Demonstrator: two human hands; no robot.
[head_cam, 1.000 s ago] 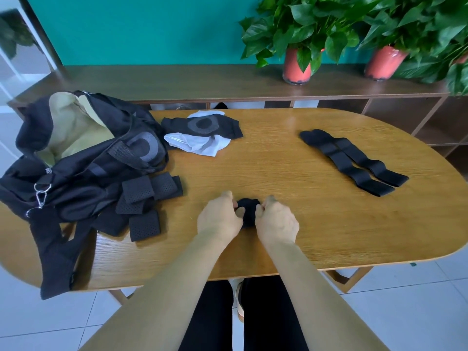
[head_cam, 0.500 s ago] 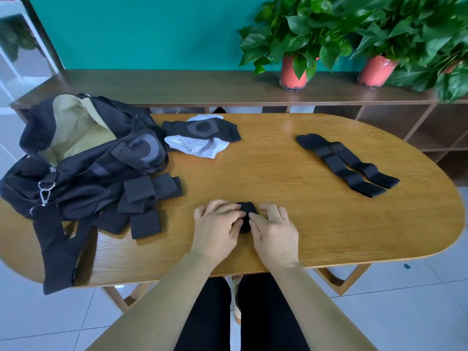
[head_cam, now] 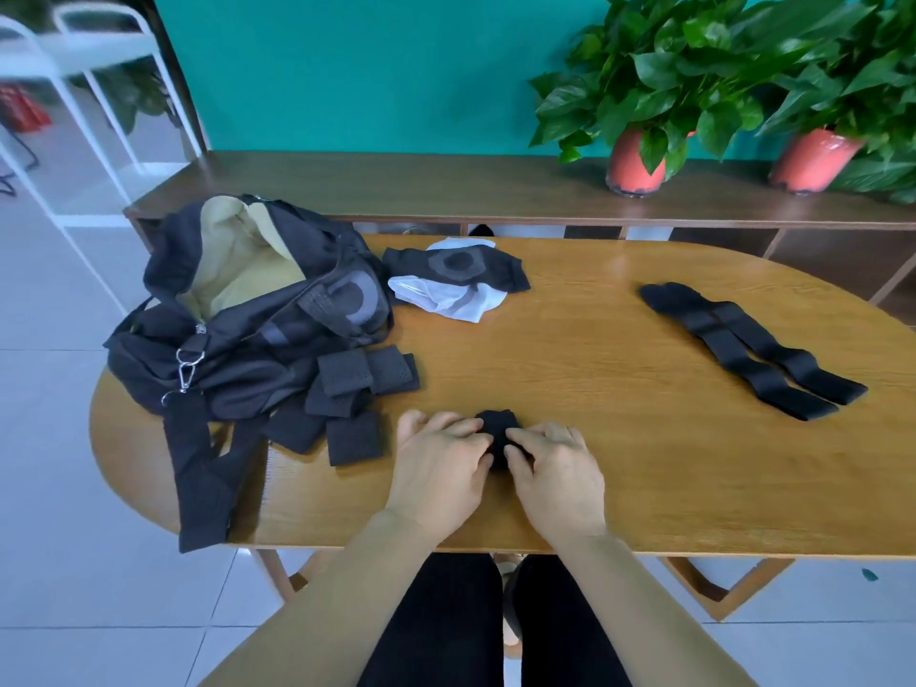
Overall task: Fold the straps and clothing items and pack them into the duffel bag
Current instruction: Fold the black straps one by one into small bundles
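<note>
Pressing a small black strap bundle flat at 6 o'clock on the tabletop.
Over the last second both hands went from pinching its ends to lying over it, left hand and right hand curled, fingertips gripping it (fold about finished, I judge). Bag at 9 o'clock gapes open, tan lining showing, contents unclear; two straps wait at 2 o'clock.

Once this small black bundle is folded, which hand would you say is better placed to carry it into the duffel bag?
Left, probably. The duffel bag lies open at the table's left end, on the left hand's side. The right hand, also pressing the black bundle, would have to cross over.
</note>
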